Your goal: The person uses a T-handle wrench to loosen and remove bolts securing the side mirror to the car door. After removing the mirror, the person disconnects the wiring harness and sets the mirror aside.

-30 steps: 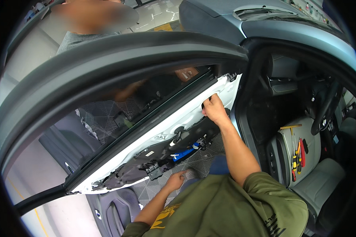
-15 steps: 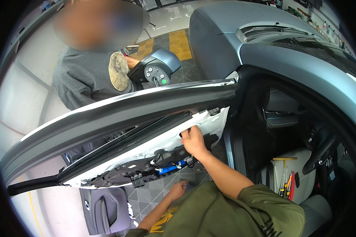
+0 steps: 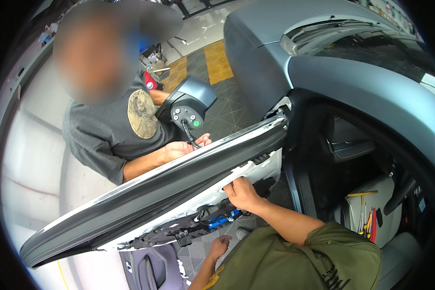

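My right hand (image 3: 242, 194) is closed on the inner side of the open car door (image 3: 179, 203), its fingertips hooked into a gap in the white metal panel. Low beside the door hangs my left hand (image 3: 219, 246), fingers loosely apart and nothing visible in it. Across the door, a person in a grey shirt (image 3: 101, 130) holds a blue-grey side mirror (image 3: 193, 96). A black cable (image 3: 187, 131) hangs from the mirror base, and the person's other hand (image 3: 181, 149) is at its lower end, by the door's top edge.
Blue and black wiring parts (image 3: 224, 219) show on the door's bare inner side. A removed door trim panel (image 3: 154, 270) lies on the floor at lower left. Several hand tools (image 3: 367, 224) rest on the grey car seat (image 3: 389, 217). The car's front fender (image 3: 256, 63) stands ahead.
The person opposite has brought a second hand to the mirror's cable. The mirror sits a little lower and further left in view. My right hand stays on the door panel; my view has shifted.
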A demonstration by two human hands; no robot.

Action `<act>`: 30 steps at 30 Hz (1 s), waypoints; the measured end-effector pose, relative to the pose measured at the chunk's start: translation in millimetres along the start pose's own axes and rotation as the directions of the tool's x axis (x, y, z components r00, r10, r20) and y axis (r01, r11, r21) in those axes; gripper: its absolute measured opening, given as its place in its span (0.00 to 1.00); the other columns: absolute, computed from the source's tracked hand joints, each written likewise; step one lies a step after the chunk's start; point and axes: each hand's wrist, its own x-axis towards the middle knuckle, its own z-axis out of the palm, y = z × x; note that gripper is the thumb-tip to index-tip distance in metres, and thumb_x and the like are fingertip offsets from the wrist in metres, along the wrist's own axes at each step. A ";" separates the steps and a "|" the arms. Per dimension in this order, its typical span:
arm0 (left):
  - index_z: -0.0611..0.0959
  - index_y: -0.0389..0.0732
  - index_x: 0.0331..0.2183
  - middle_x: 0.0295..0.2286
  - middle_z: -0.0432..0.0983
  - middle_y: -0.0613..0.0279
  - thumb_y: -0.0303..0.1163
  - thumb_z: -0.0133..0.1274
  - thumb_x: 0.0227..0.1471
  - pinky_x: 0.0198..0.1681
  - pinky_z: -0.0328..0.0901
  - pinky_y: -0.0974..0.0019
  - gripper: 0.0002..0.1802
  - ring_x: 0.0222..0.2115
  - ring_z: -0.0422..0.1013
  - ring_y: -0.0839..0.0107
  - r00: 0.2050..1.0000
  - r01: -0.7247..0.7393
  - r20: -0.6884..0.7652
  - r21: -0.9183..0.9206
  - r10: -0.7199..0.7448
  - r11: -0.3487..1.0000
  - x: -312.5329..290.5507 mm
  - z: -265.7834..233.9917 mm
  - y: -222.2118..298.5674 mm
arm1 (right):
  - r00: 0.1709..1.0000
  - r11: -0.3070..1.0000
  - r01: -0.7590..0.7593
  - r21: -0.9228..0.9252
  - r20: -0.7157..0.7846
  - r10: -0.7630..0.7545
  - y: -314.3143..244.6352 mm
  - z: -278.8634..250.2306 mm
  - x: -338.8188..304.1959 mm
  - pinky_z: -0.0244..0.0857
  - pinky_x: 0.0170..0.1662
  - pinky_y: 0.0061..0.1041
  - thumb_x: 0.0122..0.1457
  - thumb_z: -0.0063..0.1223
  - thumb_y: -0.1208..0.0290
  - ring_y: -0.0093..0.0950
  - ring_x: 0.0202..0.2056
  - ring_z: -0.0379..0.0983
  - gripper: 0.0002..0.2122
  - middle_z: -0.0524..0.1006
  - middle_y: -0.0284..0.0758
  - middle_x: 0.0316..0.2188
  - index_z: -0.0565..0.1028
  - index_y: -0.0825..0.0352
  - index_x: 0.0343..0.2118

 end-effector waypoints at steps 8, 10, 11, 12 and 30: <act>0.80 0.37 0.37 0.22 0.73 0.67 0.27 0.45 0.53 0.25 0.62 0.71 0.11 0.21 0.65 0.78 0.999 0.030 0.019 -0.228 -0.026 0.973 3.8 8.3 26.7 | 0.981 0.988 0.154 -0.006 0.119 -0.152 11.6 -1.7 -6.6 0.62 0.36 0.48 0.57 0.47 0.70 0.54 0.30 0.69 0.17 0.73 0.55 0.28 0.62 0.77 0.45; 0.80 0.37 0.37 0.23 0.75 0.64 0.27 0.45 0.52 0.26 0.63 0.70 0.12 0.21 0.67 0.77 1.000 0.009 -0.006 -0.211 -0.010 0.977 9.8 12.3 17.5 | 0.982 0.996 0.082 0.023 0.169 -0.085 4.0 -1.7 -2.8 0.61 0.35 0.48 0.57 0.47 0.71 0.55 0.31 0.70 0.16 0.73 0.55 0.28 0.63 0.77 0.44; 0.81 0.37 0.37 0.23 0.75 0.62 0.28 0.45 0.52 0.26 0.63 0.69 0.12 0.21 0.68 0.75 1.000 -0.007 -0.021 -0.204 0.002 0.979 10.0 14.4 12.5 | 0.989 0.992 0.092 0.091 0.106 -0.101 4.3 -0.2 0.2 0.62 0.35 0.48 0.58 0.45 0.70 0.55 0.31 0.70 0.13 0.73 0.56 0.26 0.66 0.76 0.39; 0.81 0.37 0.36 0.22 0.75 0.60 0.29 0.45 0.51 0.25 0.63 0.67 0.13 0.20 0.69 0.74 0.999 -0.023 -0.035 -0.196 0.016 0.980 10.6 16.9 7.8 | 0.991 0.993 -0.018 0.113 0.130 0.003 4.8 3.3 1.3 0.62 0.34 0.48 0.58 0.44 0.69 0.54 0.30 0.70 0.12 0.73 0.56 0.25 0.66 0.76 0.38; 0.82 0.42 0.38 0.35 0.78 0.48 0.33 0.47 0.48 0.43 0.66 0.59 0.15 0.38 0.74 0.53 0.994 0.069 0.080 0.098 -0.077 0.993 38.4 50.6 -37.6 | 0.997 0.979 -0.031 0.203 0.077 0.015 3.6 8.0 -18.7 0.69 0.31 0.30 0.61 0.40 0.76 0.32 0.22 0.74 0.10 0.72 0.46 0.32 0.62 0.74 0.44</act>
